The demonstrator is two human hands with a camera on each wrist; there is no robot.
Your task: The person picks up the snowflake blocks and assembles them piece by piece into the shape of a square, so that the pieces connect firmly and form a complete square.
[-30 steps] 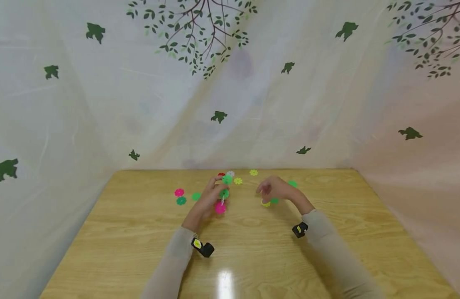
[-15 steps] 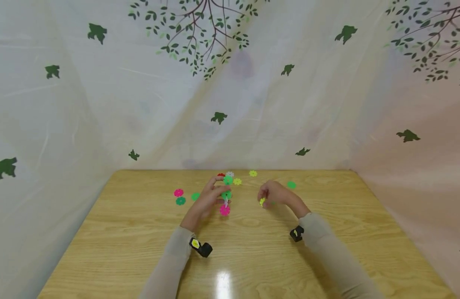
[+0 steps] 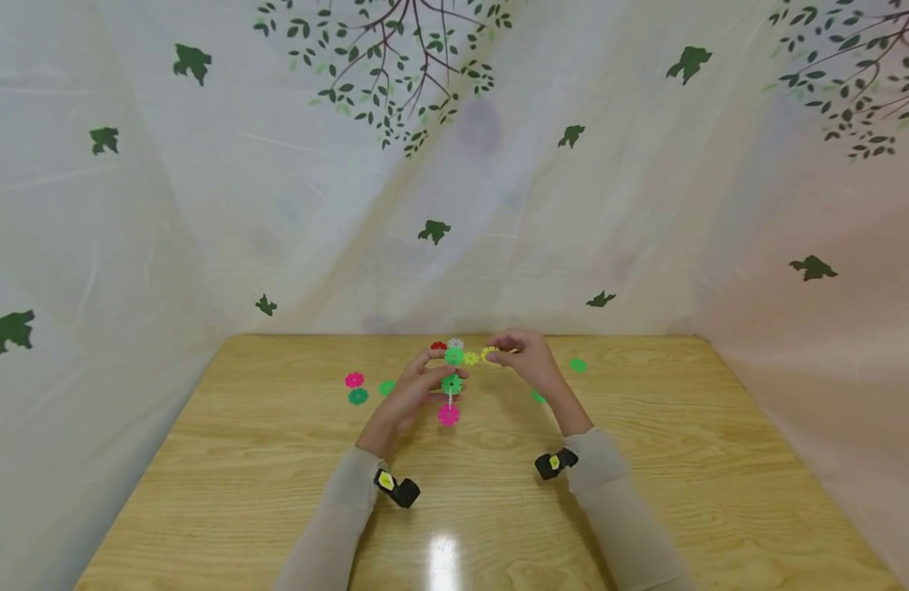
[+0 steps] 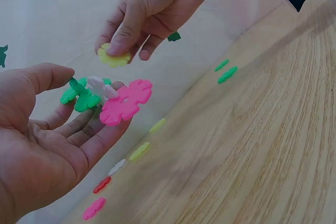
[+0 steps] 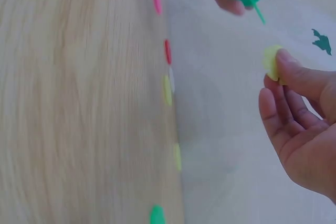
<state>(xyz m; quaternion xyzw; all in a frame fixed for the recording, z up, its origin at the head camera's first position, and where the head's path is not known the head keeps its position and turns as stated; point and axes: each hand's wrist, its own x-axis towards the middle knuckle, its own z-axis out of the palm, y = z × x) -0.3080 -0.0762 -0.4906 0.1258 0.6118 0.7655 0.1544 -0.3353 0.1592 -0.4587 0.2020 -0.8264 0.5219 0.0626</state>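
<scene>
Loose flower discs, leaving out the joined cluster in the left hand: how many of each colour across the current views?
Pink disc: 1
Red disc: 1
White disc: 1
Yellow discs: 3 (one pinched in the right hand)
Green discs: 4 (one darker)
Total visible: 10

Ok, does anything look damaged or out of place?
Nothing stands out. The left hand holds the joined flower pieces, the right hand pinches a yellow piece, and the loose pieces lie flat on the table. Small cracks couldn't be seen.

Worktop (image 3: 203, 492): three bright-green discs (image 3: 578, 365), two yellow discs (image 3: 471, 359), one dark-green disc (image 3: 358, 396), one pink disc (image 3: 354, 380), one red disc (image 3: 438, 345), one white disc (image 3: 456, 343). Hands: one held yellow disc (image 4: 113, 56), one cluster (image 4: 107, 92).
</scene>
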